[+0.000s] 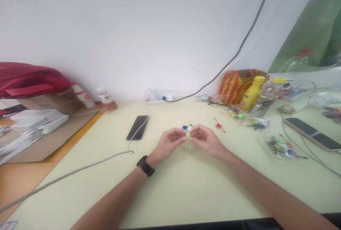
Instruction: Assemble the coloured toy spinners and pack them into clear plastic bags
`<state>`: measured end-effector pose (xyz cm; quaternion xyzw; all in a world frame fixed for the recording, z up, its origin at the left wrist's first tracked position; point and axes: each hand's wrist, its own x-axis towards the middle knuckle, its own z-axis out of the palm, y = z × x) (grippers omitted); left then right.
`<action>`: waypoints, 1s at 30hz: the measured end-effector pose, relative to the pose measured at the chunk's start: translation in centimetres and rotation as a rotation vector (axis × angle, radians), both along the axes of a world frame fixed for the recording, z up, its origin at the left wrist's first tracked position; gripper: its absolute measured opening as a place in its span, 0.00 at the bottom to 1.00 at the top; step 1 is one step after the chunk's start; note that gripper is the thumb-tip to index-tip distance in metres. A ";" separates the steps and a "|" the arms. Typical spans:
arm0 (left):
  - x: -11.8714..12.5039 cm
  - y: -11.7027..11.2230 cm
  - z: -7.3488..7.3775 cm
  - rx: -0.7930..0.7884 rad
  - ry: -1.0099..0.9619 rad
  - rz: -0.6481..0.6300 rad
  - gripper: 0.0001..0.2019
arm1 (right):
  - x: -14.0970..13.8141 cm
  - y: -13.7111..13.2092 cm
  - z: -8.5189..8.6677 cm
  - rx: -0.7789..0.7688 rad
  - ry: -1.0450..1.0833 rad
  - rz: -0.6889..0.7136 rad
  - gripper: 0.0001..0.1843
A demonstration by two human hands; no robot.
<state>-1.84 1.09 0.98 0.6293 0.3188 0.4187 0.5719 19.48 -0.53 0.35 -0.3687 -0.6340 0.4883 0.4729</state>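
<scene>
Above the table's middle, my left hand (172,140) and my right hand (207,141) meet with fingertips pinched on a small green plastic arrow piece (188,136). Its thin end points down toward me, and part of it is hidden by the fingers. Just beyond the fingertips show a blue piece (184,127), a white piece (189,128) and a bit of yellow; whether these touch the green piece I cannot tell. To the right of my right hand lies a red plastic arrow (218,125) with a round disc at its centre.
A black phone (137,127) lies left with a cable across it. Clear bags of coloured pieces (285,146) and another phone (314,134) are at right. A yellow bottle (253,93), glasses (220,105) and a power strip (161,97) stand along the wall; white trays (42,120) at left.
</scene>
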 end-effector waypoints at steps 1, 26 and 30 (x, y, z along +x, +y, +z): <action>0.0 0.0 0.0 -0.002 0.000 0.001 0.15 | 0.0 0.0 0.0 0.002 -0.004 0.000 0.19; 0.2 -0.2 0.6 -0.101 -0.072 0.031 0.15 | 0.6 -0.1 1.0 0.006 0.013 -0.009 0.20; 0.2 -0.2 0.5 -0.093 -0.069 0.023 0.15 | 0.3 -0.2 0.6 0.006 0.054 0.008 0.17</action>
